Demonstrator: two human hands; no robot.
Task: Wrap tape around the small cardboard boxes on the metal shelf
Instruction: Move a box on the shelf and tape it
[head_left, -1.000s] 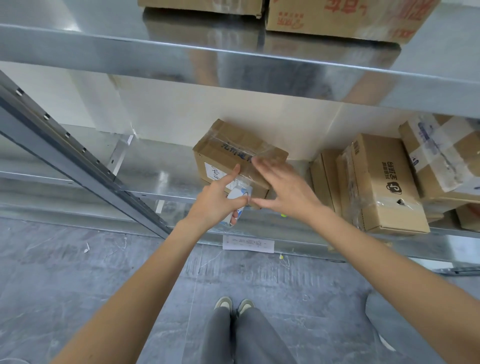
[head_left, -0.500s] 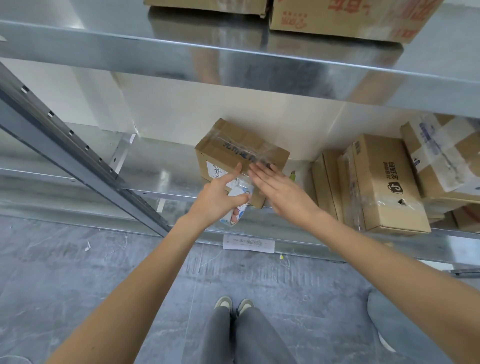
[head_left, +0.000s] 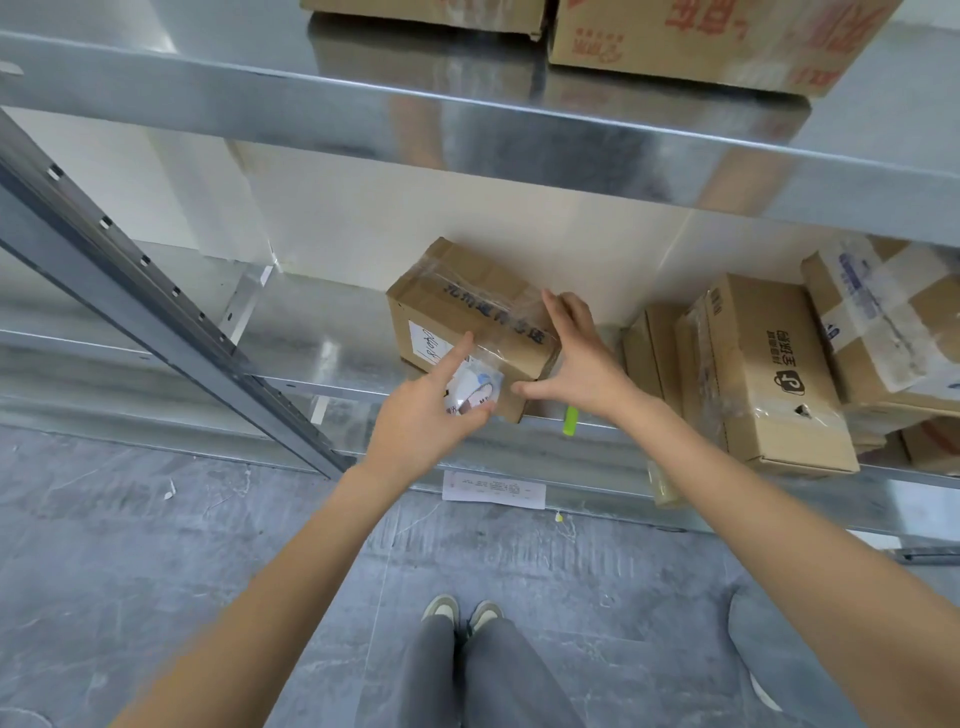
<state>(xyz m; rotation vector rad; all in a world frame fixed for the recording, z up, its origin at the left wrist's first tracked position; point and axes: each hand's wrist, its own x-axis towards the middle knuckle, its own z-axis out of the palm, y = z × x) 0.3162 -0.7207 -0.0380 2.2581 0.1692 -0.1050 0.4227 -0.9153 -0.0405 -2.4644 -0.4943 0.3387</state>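
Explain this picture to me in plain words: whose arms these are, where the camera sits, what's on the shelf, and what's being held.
There is no machine here: a camera worn on a person's head looks down at their own arms, legs and shoes. On the metal shelf lies a small cardboard box with clear tape across its top. The left hand holds a roll of tape against the box's front. The right hand, fingers straight, presses on the box's right end. More boxes stand to the right, a green marker lies at the shelf's edge, and a paper label sits below.
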